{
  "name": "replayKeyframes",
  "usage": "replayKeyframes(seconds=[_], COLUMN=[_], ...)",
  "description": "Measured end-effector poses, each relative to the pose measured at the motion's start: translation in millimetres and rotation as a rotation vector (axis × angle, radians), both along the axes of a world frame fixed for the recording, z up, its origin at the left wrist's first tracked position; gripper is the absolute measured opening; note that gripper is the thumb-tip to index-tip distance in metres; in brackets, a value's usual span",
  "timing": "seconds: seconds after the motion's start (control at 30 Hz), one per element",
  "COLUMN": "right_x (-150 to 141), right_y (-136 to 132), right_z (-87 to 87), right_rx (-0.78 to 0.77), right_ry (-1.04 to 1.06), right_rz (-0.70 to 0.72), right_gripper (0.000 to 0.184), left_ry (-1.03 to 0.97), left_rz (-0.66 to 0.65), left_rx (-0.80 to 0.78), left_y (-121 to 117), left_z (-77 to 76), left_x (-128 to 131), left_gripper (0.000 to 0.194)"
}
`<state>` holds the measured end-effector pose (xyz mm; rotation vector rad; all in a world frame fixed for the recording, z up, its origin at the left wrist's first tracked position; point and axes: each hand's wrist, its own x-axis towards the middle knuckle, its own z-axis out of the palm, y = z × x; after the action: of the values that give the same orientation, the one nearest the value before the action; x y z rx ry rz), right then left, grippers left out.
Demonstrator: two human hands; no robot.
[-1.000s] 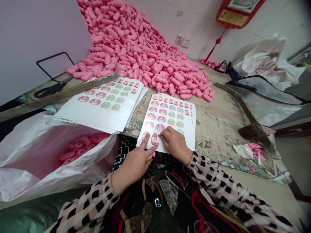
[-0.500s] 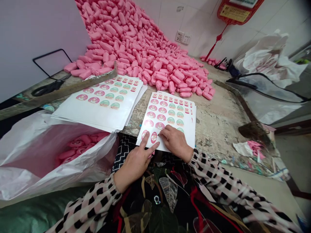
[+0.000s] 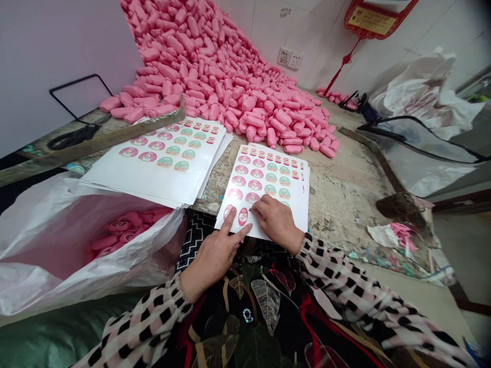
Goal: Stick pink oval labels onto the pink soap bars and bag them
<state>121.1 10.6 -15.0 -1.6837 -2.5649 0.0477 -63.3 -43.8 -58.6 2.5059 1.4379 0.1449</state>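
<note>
A sheet of stickers (image 3: 268, 171) with pink, green and red-and-white labels lies at the table's front edge. My left hand (image 3: 215, 255) rests on its lower left, index finger and thumb spread either side of an oval pink sticker (image 3: 243, 216). The other fingers curl below the edge round a small pink bottle (image 3: 240, 244), mostly hidden. My right hand (image 3: 278, 220) is closed in a pinch beside that sticker. A small dark pointed tool (image 3: 251, 209) pokes out from its fingertips, touching or nearly touching the sheet; its kind is unclear.
Pink bottles (image 3: 230, 87) form a big heap behind. Left are more sticker sheets (image 3: 153, 179) under a long bar (image 3: 95, 145), black scissors (image 3: 72, 137), and an open white bag (image 3: 42, 225) holding pink bottles. Torn scraps (image 3: 383, 236) lie right.
Both hands hold almost the same pose on the sheet. The view has shifted very slightly; nothing else has visibly moved.
</note>
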Motion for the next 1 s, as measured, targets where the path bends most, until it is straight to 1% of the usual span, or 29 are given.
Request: replayKeyframes(seconds=[0.13,0.27,0.37,0.47,0.6,0.73,0.87,1.0], right_x=[1.7,5.8,7.3,5.9,0.7,-3.8,-5.6,-7.0], right_y=[1.0,2.1,0.4,-5.5,-16.1,-23.3,-22.3,-14.8], right_z=[0.2,-1.8,-5.1,-9.8,-15.3,-16.0,-14.6,-16.2], right_rx=[-0.006,-0.022,-0.041,-0.057,-0.063,-0.078,-0.126,-0.193], right_ry=[-0.001,0.028,0.089,0.176,0.275,0.338,0.389,0.471], right_rz=[0.033,0.073,0.079,0.042,-0.041,-0.093,-0.126,-0.203], right_gripper=[0.024,0.024,0.021,0.019,0.017,0.017,0.016,0.013], left_ry=[-0.012,0.004,0.03,0.056,0.078,0.088,0.084,0.076], left_rz=[-0.006,0.007,0.01,0.018,0.023,0.026,0.03,0.04], left_rx=[-0.005,0.02,0.05,0.078,0.097,0.089,0.073,0.056], left_y=[0.2,0.1,0.1,-0.1,-0.7,-1.0,-0.8,-0.5], left_z=[0.4,-4.8,-9.1,-12.4,-14.9,-15.0,-14.4,-13.8], left_x=[0.0,0.9,1.8,2.7,4.1,5.7,6.5,6.8], left_gripper=[0.061,0.063,0.064,0.066,0.068,0.065,0.065,0.067])
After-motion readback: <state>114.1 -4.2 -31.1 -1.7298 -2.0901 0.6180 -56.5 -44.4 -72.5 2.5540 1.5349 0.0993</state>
